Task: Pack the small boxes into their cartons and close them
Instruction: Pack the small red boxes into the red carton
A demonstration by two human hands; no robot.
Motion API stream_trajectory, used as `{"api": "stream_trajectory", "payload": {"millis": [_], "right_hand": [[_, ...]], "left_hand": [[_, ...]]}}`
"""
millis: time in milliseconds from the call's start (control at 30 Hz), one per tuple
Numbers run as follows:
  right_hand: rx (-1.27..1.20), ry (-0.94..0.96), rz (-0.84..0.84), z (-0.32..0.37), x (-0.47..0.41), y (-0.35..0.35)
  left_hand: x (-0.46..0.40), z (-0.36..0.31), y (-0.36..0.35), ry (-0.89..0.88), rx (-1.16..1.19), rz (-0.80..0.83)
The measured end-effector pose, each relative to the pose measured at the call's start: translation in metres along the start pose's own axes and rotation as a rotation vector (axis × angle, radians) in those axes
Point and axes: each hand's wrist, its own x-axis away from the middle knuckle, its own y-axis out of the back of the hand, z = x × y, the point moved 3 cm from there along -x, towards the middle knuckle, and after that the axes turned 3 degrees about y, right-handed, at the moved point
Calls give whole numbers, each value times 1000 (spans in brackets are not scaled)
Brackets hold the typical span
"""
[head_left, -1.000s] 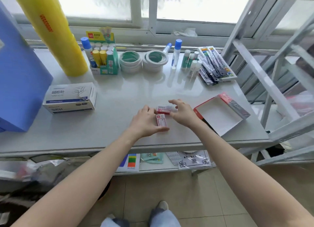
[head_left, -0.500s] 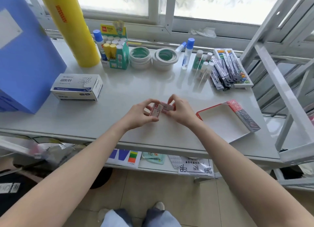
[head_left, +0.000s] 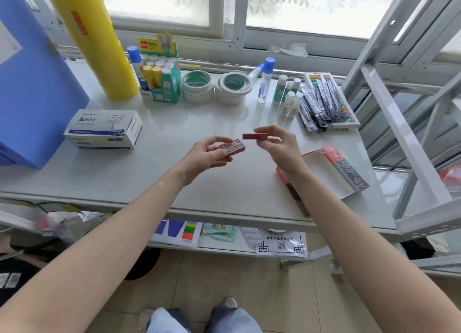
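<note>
so both small boxes are off the surface (head_left: 174,178) now, they were lying on it a second ago. left hand (head_left: 207,155) pinches one small red box (head_left: 232,146), right hand (head_left: 279,145) pinches the other small box (head_left: 255,136), mid-frame. open red carton (head_left: 331,168) sits empty at right, probably loading comes next.

I've got the yellow roll (head_left: 92,40) standing tall at the back of the table (head_left: 154,173). Left of the roll, a blue folder (head_left: 32,90); in front of the roll, a clip box (head_left: 104,129). Right of the roll sits a glue box (head_left: 162,78), then two tape stacks (head_left: 198,86), a blue-capped bottle (head_left: 265,80), white tubes (head_left: 287,98) and a pin tray (head_left: 329,100) farthest right.
</note>
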Motion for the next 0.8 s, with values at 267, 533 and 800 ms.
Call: {"api": "stream_trajectory", "payload": {"millis": [267, 533, 800], "right_hand": [[-131, -3, 90, 5, 10, -1], [-121, 40, 110, 7, 11, -3], [191, 9, 134, 6, 9, -9]], "left_hand": [[3, -10, -9, -14, 9, 42], [6, -13, -7, -52, -4, -26], [8, -15, -5, -95, 20, -14]]}}
